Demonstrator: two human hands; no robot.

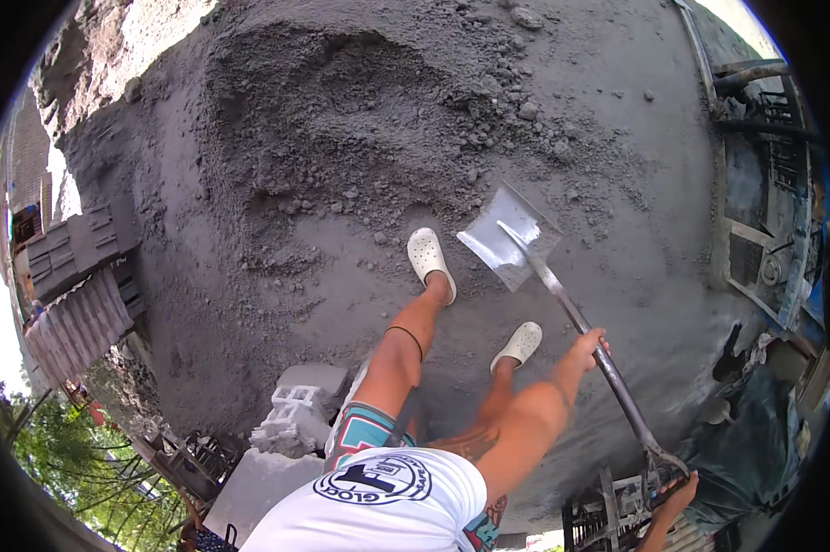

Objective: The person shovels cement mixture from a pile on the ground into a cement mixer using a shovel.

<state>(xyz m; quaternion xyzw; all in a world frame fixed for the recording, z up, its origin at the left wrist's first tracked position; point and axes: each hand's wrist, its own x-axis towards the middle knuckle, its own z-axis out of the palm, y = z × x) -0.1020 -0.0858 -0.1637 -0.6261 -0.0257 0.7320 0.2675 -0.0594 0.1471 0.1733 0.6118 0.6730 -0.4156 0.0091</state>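
Observation:
A long-handled shovel [624, 394] slants from the ground in front of me to the lower right. My left hand [592, 350] is closed around the middle of its dark metal shaft, the arm stretched across my body. At the lower right my right hand [678, 498] grips the dark handle at the shovel's end. The square silver blade [510, 241] is shiny and carries no visible load. It is just right of my forward white clog [428, 258]; the other clog [523, 342] lies nearer the shaft. Behind the blade rises a mound of grey sand [341, 110].
Loose stones [527, 110] are scattered along the mound's right flank. Grey concrete blocks [295, 414] stand by my legs at the lower left. A corrugated sheet [79, 336] is at the far left. Metal frames [765, 202] line the right side, with a dark tarp [746, 442] below.

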